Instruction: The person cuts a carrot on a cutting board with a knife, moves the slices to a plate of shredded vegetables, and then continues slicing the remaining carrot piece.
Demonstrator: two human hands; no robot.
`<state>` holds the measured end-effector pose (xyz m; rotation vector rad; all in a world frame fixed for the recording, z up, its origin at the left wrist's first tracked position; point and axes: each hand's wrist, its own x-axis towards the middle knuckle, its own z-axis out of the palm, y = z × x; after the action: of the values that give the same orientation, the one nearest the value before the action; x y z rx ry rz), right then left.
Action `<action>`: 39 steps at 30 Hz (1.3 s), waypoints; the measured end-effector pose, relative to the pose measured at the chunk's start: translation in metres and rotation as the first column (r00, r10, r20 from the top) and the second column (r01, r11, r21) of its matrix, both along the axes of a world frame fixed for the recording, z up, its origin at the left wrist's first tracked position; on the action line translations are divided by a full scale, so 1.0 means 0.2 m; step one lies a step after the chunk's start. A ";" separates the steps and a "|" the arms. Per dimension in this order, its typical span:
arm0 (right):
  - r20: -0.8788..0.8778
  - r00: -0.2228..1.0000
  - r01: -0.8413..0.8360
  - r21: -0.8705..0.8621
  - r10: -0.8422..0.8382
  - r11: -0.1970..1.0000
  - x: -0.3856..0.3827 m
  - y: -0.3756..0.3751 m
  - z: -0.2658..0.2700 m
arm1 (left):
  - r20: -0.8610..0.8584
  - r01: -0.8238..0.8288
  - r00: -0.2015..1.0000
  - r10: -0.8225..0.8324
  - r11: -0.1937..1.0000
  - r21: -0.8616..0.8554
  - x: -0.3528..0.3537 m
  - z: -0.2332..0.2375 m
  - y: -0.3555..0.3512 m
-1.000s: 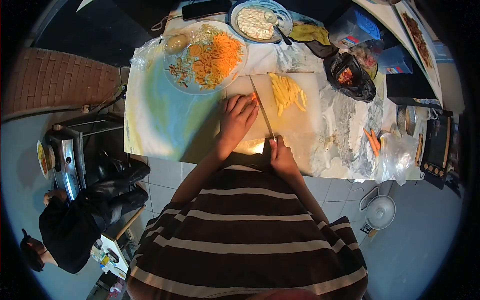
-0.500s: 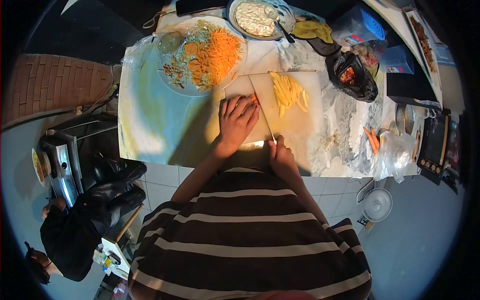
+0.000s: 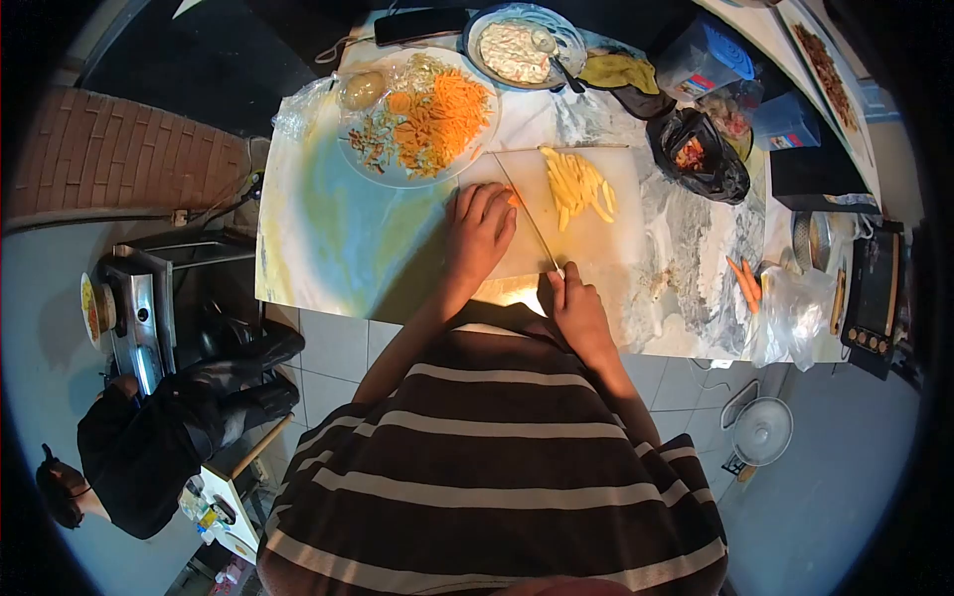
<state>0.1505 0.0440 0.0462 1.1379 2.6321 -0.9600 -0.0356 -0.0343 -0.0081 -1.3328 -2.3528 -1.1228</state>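
My right hand (image 3: 579,311) is closed around the handle of a knife (image 3: 535,226), whose thin blade slants up and leftward over the cutting board (image 3: 624,238). Beside the blade, my left hand (image 3: 481,234) presses down with bent fingers on an orange carrot piece (image 3: 513,198). Most of that piece is hidden under the fingertips. A heap of pale yellow sticks (image 3: 576,189), perhaps cut potato, lies on the board to the right of the knife. Past my left hand stands a large clear plate (image 3: 489,127) with orange shreds (image 3: 452,104) and other chopped vegetables.
A bowl of creamy mix (image 3: 514,52) with a spoon stands at the back. On the right are a black plastic bag (image 3: 730,179), thin carrots (image 3: 743,285) and a clear bag (image 3: 795,316). A person in black (image 3: 149,447) is at the lower left, near a stove (image 3: 142,316).
The whole view has shifted and turned slightly. My right hand and the knife handle sit a little further right. Both hands keep their hold.
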 end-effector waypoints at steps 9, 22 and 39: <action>-0.006 0.990 0.136 -0.240 -0.142 0.961 0.06 0.02 0.06 | -0.022 0.031 0.999 -0.032 0.999 -0.036 0.01 0.03 0.00; -0.049 0.990 0.115 -0.268 -0.133 0.957 0.04 0.04 0.07 | -0.009 0.059 0.998 -0.059 0.998 -0.009 0.00 0.02 -0.01; -0.032 0.998 0.055 -0.123 -0.059 0.991 0.00 0.04 0.07 | 0.017 0.087 0.996 -0.086 0.996 -0.018 0.00 0.03 -0.02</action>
<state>0.1501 0.0527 0.0603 1.1834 2.5406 -1.1451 -0.0365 -0.0373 -0.0023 -1.4504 -2.3428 -1.1419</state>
